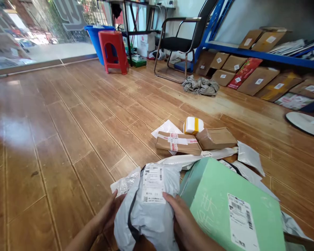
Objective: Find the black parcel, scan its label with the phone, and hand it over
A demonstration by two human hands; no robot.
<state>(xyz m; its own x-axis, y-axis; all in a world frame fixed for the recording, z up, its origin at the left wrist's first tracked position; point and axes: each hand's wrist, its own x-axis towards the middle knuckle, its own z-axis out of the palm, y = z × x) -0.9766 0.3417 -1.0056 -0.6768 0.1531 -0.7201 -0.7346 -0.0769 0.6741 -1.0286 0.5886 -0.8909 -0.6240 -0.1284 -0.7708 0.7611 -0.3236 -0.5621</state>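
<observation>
The grey mailer bag (155, 218) is hiding part of my left grip (112, 212) and right grip (181, 212).
Its label (153, 184) is showing me print too small to read. The bottom edge is cutting off the bag and the green box (217, 198), which is partly covering a long white packet (183, 160). Farther off, the top edge is cropping the black chair (178, 43), the right edge is slicing the round white base (306, 122), and the view outside (36, 33) is blurring.
</observation>
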